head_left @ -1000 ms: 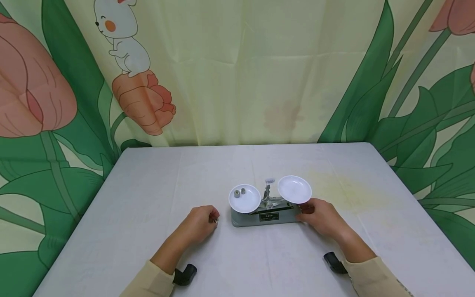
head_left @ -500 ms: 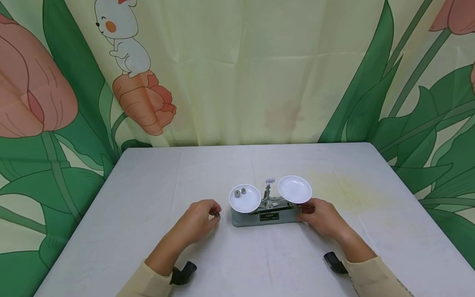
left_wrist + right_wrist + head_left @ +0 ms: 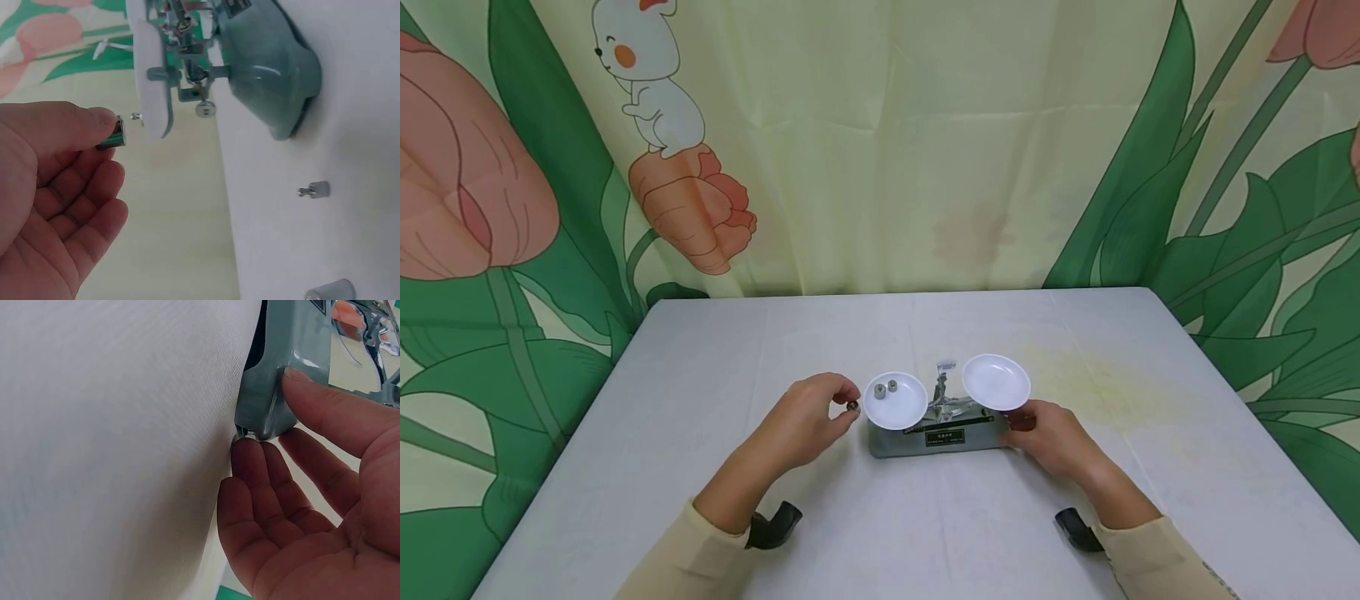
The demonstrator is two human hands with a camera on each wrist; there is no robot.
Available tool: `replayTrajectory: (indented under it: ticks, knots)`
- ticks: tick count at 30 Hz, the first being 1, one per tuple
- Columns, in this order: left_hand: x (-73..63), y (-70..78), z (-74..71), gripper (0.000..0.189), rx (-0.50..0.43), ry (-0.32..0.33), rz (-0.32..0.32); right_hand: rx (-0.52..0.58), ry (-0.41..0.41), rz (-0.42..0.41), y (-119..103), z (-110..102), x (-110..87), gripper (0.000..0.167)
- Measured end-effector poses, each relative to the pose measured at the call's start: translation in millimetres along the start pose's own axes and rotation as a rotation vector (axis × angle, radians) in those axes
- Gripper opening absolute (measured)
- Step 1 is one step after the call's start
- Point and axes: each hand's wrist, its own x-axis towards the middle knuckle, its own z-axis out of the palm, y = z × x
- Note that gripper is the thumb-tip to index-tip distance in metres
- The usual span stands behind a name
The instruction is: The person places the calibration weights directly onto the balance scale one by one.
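Note:
A balance scale [image 3: 895,446] with a grey-green base stands on the table. Two small metal weights [image 3: 880,391] sit on its left white pan [image 3: 904,417], while the right pan [image 3: 996,383] holds nothing. Between thumb and fingers, my left hand [image 3: 808,421] pinches another small metal weight [image 3: 114,136], right beside the left pan's rim. My right hand [image 3: 1048,437] grips the right end of the base, its thumb [image 3: 306,394] on the housing and fingertips at the lower edge.
Two more weights, a smaller one [image 3: 317,189] and a larger one [image 3: 332,292], stand on the white-covered table [image 3: 737,350] in the left wrist view. A patterned curtain [image 3: 880,167] hangs behind the table's far edge.
My left hand has risen from near the tabletop and moved toward the left pan, carrying the pinched weight. My right hand and the balance scale have stayed in place.

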Motion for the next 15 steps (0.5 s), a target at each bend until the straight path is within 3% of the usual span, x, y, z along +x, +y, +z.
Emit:
replayTrajectory:
  ticks: [7, 15]
  knots:
    - [16.6, 11.6, -2.9, 0.018, 0.028, -0.046, 0.035, -0.001, -0.005, 0.002, -1, 0, 0.0, 0.044]
    - [34.8, 21.8, -0.6, 0.018, -0.026, -0.135, 0.043, 0.004, -0.013, 0.008, -3, -1, -0.6, 0.047]
